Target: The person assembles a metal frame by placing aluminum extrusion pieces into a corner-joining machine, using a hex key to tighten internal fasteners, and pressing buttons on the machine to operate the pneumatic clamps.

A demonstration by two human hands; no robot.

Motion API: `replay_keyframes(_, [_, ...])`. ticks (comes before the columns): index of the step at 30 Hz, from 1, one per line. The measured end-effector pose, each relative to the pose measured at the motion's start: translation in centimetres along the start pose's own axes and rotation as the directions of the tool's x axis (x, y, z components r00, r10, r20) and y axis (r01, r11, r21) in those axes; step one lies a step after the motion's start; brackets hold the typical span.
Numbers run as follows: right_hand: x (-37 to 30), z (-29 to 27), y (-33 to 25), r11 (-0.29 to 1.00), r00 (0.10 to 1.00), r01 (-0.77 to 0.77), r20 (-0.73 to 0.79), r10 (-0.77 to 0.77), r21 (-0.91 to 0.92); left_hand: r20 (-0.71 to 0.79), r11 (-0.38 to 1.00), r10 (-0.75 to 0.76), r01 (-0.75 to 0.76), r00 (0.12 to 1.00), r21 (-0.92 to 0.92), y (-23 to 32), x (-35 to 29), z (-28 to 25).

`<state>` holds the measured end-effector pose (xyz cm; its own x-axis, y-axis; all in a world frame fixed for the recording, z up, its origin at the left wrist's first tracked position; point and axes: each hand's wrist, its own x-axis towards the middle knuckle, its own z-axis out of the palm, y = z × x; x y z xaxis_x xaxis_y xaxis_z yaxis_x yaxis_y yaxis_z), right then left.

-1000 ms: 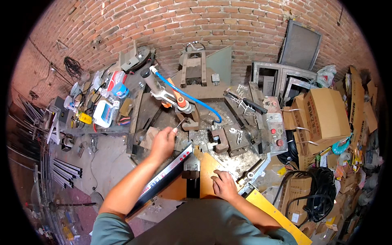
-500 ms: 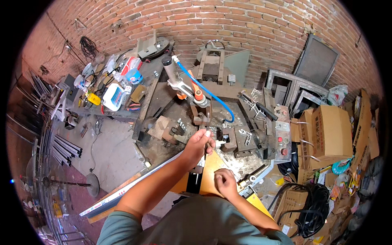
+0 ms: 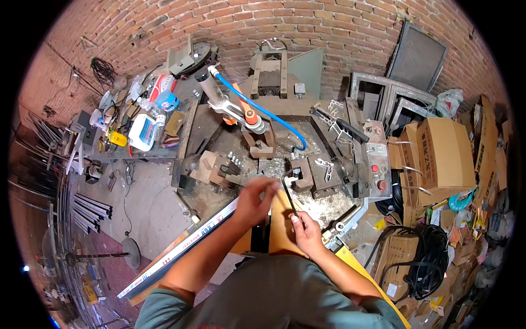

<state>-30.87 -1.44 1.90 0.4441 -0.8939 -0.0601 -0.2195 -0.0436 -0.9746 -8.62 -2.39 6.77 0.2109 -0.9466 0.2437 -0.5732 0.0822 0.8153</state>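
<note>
My right hand [image 3: 308,233] is closed on a thin black rod-like piece [image 3: 290,196]. The piece slants up and left, its upper end close to a white fitting [image 3: 290,180] beside a steel clamp block [image 3: 301,174]. My left hand [image 3: 257,200] is just left of it, over the front of the machine. Motion smears its fingers, so whether they hold anything does not show. Behind my hands stands a metal cylinder [image 3: 210,90] with a blue hose [image 3: 263,111], above a middle clamp block [image 3: 259,147]. A long pale profile [image 3: 178,249] lies partly under my left forearm.
A control box with red buttons [image 3: 382,185] stands right of the machine. Cardboard boxes [image 3: 446,153] and coiled black strip [image 3: 427,274] are farther right. Bottles, including a white jug [image 3: 143,132], crowd the left bench. A brick wall [image 3: 235,24] rises behind.
The thin black piece now shows in my right hand, which has moved slightly right and up. My left hand has shifted left and down and is blurred. The whole view has shifted slightly.
</note>
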Motion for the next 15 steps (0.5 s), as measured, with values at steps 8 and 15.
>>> replay_keyframes(8, [-1.1,0.2,6.8,0.872,0.919,0.353,-0.048,-0.390,-0.339,-0.142,0.755,0.103,0.016,0.984,0.655,-6.8,4.1,2.3])
replay_keyframes(15, [-1.0,0.1,7.0,0.880,0.928,0.335,-0.045,-0.370,-0.337,-0.202,0.802,-0.052,0.162,0.978,0.575,-8.7,4.3,3.4])
